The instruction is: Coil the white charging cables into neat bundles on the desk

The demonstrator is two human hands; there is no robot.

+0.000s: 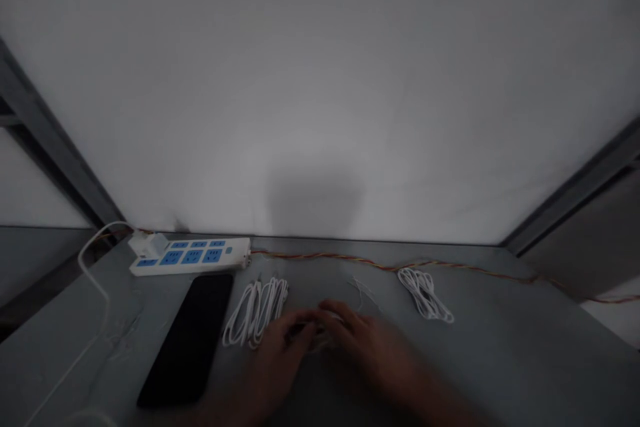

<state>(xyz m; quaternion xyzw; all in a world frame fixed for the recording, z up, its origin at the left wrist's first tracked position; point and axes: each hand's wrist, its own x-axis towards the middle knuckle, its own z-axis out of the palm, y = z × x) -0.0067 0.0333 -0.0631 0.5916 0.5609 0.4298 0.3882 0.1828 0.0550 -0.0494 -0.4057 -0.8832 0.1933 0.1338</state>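
Observation:
My left hand (280,350) and my right hand (367,347) meet low in the middle of the view, thumbs and fingers bent inward and nearly touching. Between them, mostly covered by the fingers, are pale loops that look like a white cable (323,341). Just left of my left hand, coiled white cables (257,310) lie side by side on the grey table. Another coiled white cable (425,295) rests to the right, apart from my right hand. A few thin white ties (361,288) lie just beyond my fingers.
A black phone-like slab (187,340) lies at the left. Behind it sits a white power strip (193,257) with blue sockets and a plugged-in white charger (149,244). Twisted coloured wires (325,255) run along the table's back, before a white panel (320,93).

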